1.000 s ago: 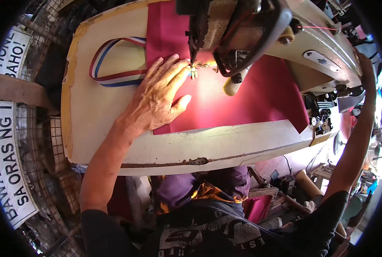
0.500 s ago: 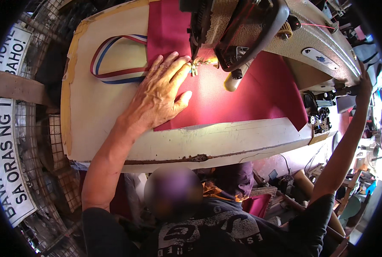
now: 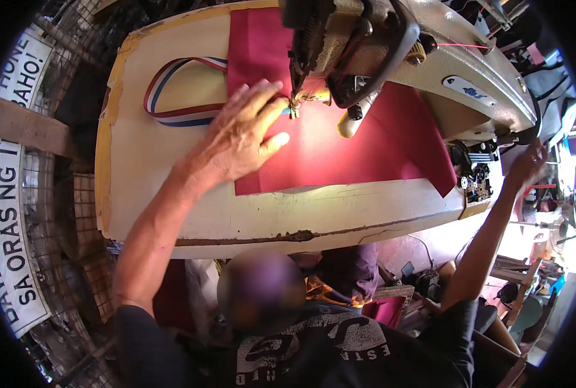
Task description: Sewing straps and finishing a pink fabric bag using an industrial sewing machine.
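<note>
My left hand is over the left part of a dark red cloth, fingers stretched out and slightly blurred. Its fingertips are just left of the sewing machine's presser foot, under the machine's lit needle area. A red, white and blue striped ribbon forms a loop to the left, and one end runs under my hand. On the far right my right hand hangs just below the handwheel, apart from it. Motion smears its fingers.
The pale machine table has a chipped front edge. The machine arm stretches to the right, with a bobbin winder or similar small metal parts below it. A wire-mesh wall with white signs stands at the left.
My right hand has come down off the handwheel. My left hand has lifted slightly at the fingers, staying beside the presser foot. The view has shifted a little.
</note>
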`<state>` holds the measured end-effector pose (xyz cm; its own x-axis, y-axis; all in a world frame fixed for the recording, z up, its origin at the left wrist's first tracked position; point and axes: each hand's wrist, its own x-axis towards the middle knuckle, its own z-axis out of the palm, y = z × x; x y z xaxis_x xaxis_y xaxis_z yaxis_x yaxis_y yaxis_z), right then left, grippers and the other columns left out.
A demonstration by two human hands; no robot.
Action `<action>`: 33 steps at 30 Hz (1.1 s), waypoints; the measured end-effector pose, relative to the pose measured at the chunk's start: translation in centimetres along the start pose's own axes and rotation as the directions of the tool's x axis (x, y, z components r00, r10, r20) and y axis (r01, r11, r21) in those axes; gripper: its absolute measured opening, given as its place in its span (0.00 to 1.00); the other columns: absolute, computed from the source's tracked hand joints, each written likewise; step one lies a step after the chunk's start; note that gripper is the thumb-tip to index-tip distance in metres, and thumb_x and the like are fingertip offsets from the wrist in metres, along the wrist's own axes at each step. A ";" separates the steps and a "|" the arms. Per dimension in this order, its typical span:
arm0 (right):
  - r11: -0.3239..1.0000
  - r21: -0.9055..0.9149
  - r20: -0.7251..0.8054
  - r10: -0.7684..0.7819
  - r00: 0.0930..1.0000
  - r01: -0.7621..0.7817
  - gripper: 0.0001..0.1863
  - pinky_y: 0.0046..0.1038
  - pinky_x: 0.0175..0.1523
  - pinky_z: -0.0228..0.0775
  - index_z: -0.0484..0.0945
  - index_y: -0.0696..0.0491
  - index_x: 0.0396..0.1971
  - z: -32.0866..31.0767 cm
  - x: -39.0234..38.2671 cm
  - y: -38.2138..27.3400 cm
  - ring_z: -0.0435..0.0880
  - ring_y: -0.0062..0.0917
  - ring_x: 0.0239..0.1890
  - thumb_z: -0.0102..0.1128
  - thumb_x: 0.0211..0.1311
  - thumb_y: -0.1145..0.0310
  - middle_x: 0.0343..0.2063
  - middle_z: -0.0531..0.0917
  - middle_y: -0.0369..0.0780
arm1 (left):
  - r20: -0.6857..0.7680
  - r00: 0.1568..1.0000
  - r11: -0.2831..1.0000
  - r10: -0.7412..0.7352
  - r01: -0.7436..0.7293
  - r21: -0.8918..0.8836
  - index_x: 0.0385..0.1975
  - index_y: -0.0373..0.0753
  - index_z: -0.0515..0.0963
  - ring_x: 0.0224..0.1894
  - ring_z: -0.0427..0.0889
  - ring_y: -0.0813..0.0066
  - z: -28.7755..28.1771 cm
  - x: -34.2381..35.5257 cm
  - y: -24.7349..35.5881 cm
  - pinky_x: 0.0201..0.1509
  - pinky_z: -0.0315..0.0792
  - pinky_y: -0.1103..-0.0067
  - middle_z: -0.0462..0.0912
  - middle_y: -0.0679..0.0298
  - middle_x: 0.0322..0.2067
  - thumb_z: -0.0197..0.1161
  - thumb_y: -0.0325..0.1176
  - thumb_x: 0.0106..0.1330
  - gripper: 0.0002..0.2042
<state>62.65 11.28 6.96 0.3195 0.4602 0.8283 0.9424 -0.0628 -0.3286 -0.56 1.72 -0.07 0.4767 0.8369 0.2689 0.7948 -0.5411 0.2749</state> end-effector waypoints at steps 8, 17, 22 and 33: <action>0.792 0.103 0.557 -0.548 0.625 0.602 0.35 0.44 0.62 0.68 0.67 0.47 0.69 -3.7 -16.9 -24.8 0.80 0.40 0.54 0.68 0.62 0.65 0.48 0.82 0.46 | 0.036 0.995 0.928 -0.095 0.075 0.364 0.70 0.47 0.67 0.76 0.56 0.56 -2.6 4.3 -11.7 0.81 0.48 0.60 0.63 0.62 0.73 0.54 0.44 0.76 0.25; 0.601 0.161 0.378 -0.770 0.514 0.783 0.24 0.44 0.52 0.71 0.76 0.52 0.57 1.1 -17.2 -28.7 0.80 0.44 0.49 0.59 0.58 0.76 0.47 0.79 0.45 | 0.078 0.941 0.856 -0.329 0.262 0.445 0.71 0.37 0.64 0.76 0.57 0.53 -3.9 -1.6 -6.6 0.79 0.49 0.59 0.62 0.52 0.72 0.48 0.51 0.77 0.30; 0.752 0.377 0.618 -0.639 0.458 0.540 0.21 0.46 0.57 0.68 0.77 0.55 0.53 6.3 -16.9 -29.6 0.76 0.47 0.55 0.61 0.56 0.73 0.53 0.77 0.48 | 0.109 0.899 0.798 -0.424 0.314 0.514 0.66 0.27 0.66 0.69 0.66 0.43 -5.2 -8.2 0.8 0.74 0.60 0.57 0.66 0.36 0.65 0.58 0.49 0.73 0.32; 0.770 0.553 0.522 -0.618 0.588 0.318 0.11 0.41 0.59 0.70 0.82 0.57 0.45 -0.1 -19.7 -28.3 0.78 0.42 0.53 0.62 0.63 0.74 0.51 0.79 0.46 | 0.188 0.929 0.926 -0.319 0.263 0.272 0.57 0.24 0.73 0.70 0.66 0.41 -7.7 -15.9 11.4 0.74 0.65 0.59 0.66 0.39 0.67 0.55 0.17 0.60 0.22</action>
<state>29.75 3.86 0.00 -0.4459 0.7719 0.4532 0.7724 0.5876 -0.2410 -1.96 -18.34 5.86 0.2598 0.9656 -0.0117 0.9632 -0.2583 0.0742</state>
